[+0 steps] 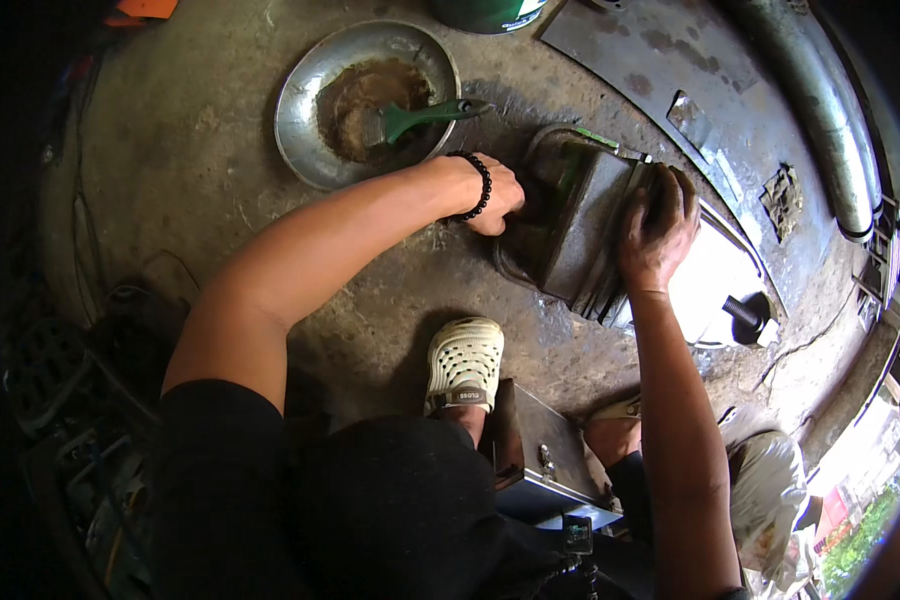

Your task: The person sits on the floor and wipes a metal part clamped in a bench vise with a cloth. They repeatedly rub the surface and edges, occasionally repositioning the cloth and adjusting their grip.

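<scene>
A grimy, dark metal box-shaped housing (592, 225) lies tilted on the floor ahead of me, with curved rods at its left end. My right hand (660, 225) grips its right side, fingers curled over the edge. My left hand (495, 195), with a black beaded bracelet on the wrist, reaches in at the housing's left end. Its fingertips disappear into shadow there, so I cannot see what they touch. Left of the housing sits a round metal pan (295, 110) with murky brown liquid. A green-handled paintbrush (415, 120) rests in it, handle over the rim.
Under and beyond my right hand is a brightly lit white surface (715, 275) with a dark bolt (740, 312). A flat metal sheet (660, 60) and a thick pipe (820, 110) lie at the far right. A green bucket (485, 12) stands at the back. A metal box (545, 440) is between my legs.
</scene>
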The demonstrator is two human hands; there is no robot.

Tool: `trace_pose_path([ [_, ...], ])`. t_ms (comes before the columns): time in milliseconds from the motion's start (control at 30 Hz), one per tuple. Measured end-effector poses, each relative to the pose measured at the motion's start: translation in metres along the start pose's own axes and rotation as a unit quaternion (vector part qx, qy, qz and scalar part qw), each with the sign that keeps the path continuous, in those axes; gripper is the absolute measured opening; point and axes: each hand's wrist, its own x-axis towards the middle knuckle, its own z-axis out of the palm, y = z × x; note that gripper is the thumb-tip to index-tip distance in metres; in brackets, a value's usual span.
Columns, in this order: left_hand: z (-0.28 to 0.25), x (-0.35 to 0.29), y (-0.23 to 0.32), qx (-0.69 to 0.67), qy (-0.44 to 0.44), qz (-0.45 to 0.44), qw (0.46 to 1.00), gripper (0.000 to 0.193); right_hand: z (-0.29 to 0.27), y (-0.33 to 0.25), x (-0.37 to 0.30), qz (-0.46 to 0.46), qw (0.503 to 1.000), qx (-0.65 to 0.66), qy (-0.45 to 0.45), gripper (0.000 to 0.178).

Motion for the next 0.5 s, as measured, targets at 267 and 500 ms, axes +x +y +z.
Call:
trace_pose_path([
  [267,0.010,-0.009,0.006,-0.027,0.037,-0.085,0.995,0.028,0.002,0.001,0.004,-0.012,1.000,0.006,0.004,0.043],
  [500,0.021,-0.062,0.008,-0.054,0.075,-0.198,0.976,0.038,0.002,0.003,0.003,-0.018,1.000,0.014,0.010,0.042],
])
